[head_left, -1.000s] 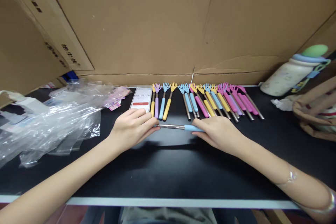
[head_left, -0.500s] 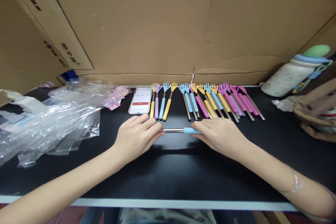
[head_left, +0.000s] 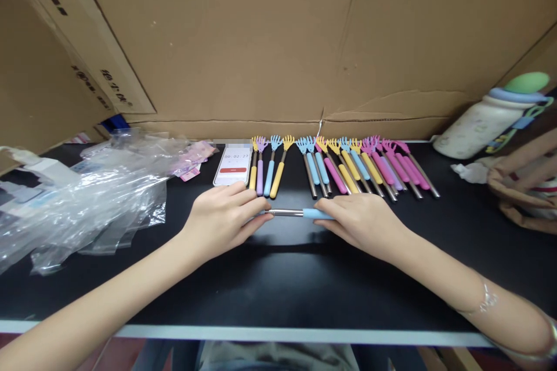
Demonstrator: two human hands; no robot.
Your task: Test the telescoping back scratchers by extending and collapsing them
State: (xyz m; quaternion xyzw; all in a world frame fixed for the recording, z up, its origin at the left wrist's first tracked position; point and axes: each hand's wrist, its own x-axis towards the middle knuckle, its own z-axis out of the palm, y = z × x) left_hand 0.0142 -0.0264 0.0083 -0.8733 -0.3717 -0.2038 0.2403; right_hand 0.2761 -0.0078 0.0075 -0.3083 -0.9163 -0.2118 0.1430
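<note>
Between my hands a back scratcher (head_left: 289,213) lies level above the table, its metal rod bare in the middle. My left hand (head_left: 226,214) is closed round its left end, where a sliver of light blue shows; the claw itself is hidden by the fingers. Closed on the light blue grip at the other end is my right hand (head_left: 361,217). Behind the left hand lie several finished-looking back scratchers (head_left: 270,178) in yellow, purple and blue. A larger row of back scratchers (head_left: 348,163) with separate coloured sleeves and exposed rods lies behind the right hand.
A phone (head_left: 232,165) with a running timer lies behind my left hand. Crumpled clear plastic bags (head_left: 108,197) cover the left side. At the right are a tilted bottle (head_left: 478,127) and a brown bag (head_left: 522,185). Cardboard (head_left: 243,40) walls the back.
My left hand has shifted slightly, and a little light blue now shows at its fingertips. Both hands keep their hold on the back scratcher.
</note>
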